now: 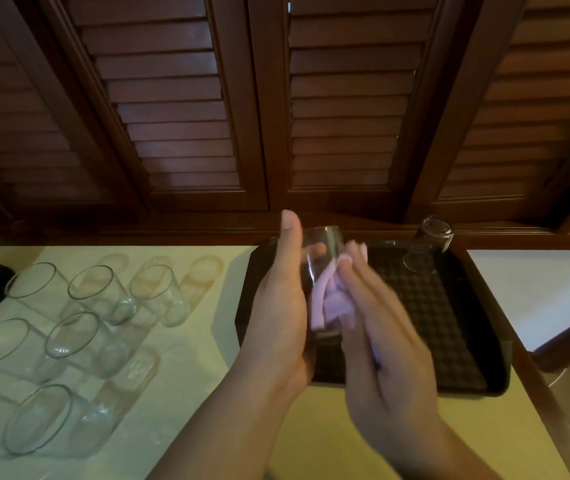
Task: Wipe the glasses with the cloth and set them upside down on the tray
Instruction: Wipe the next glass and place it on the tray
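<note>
The left hand (281,306) gripped a clear glass (321,268) above the dark tray (467,358), while the right hand (377,341) held the pink cloth (332,299) against its side. To the left of the hands, unwiped glasses (79,341) stood on the pale table (190,393). Beyond the right hand, one upturned glass (429,244) sat in the tray's far corner. No writing was legible.

Left hand (281,306) cupped in a grip, right hand (377,341) fingers extended
</note>
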Available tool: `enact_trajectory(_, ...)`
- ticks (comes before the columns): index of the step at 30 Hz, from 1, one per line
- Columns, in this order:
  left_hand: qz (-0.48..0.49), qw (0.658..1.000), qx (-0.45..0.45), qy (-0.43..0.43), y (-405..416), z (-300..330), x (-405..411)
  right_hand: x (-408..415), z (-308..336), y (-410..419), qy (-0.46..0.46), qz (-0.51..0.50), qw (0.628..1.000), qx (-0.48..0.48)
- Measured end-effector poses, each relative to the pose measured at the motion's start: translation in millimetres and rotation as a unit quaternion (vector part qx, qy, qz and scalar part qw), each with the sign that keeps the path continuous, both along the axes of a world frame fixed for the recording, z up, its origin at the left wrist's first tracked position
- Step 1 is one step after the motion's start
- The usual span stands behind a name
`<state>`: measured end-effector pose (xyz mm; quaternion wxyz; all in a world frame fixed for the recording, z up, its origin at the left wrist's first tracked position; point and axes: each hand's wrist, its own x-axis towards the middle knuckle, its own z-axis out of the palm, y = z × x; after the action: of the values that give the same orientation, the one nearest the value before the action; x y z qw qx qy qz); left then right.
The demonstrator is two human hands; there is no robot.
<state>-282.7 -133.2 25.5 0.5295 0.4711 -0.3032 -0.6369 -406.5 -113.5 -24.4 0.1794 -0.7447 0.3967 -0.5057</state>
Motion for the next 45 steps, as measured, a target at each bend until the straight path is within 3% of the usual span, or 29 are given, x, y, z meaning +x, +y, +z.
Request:
enact_trajectory(4,-0.003,0.999,-0.003,-0.048,0.5,-2.9,-3.6,-6.6,1.3,0.6,0.011,0.019,1.000,-0.005)
enact_trajectory(10,0.039,0.999,-0.004,-0.027,7.2,1.3,-12.3,-19.8,34.7,-31.0,-0.026,-0.015,0.999,0.037)
enact_trajectory(18,-0.041,0.999,0.013,0.020,2.0,-5.9,-6.2,-18.1,21.2,-1.2,0.054,0.015,0.998,-0.026)
enact_trajectory(24,-0.009,0.999,-0.012,0.030,3.7,-9.3,-7.3,-17.9,46.7,-19.8,-0.003,-0.005,0.999,0.035)
enact_trajectory(31,-0.035,0.998,0.022,0.042,2.2,-15.9,6.1,-5.0,18.6,23.0,0.047,-0.017,0.998,-0.024)
enact_trajectory(38,-0.061,0.995,-0.076,0.035,8.1,-17.1,-12.6,-14.4,54.8,-12.1,-0.016,-0.109,0.994,0.011)
enact_trajectory(45,-0.052,0.995,-0.019,0.078,-1.0,-24.5,1.7,-5.8,27.2,25.4,0.022,-0.052,0.998,-0.042)
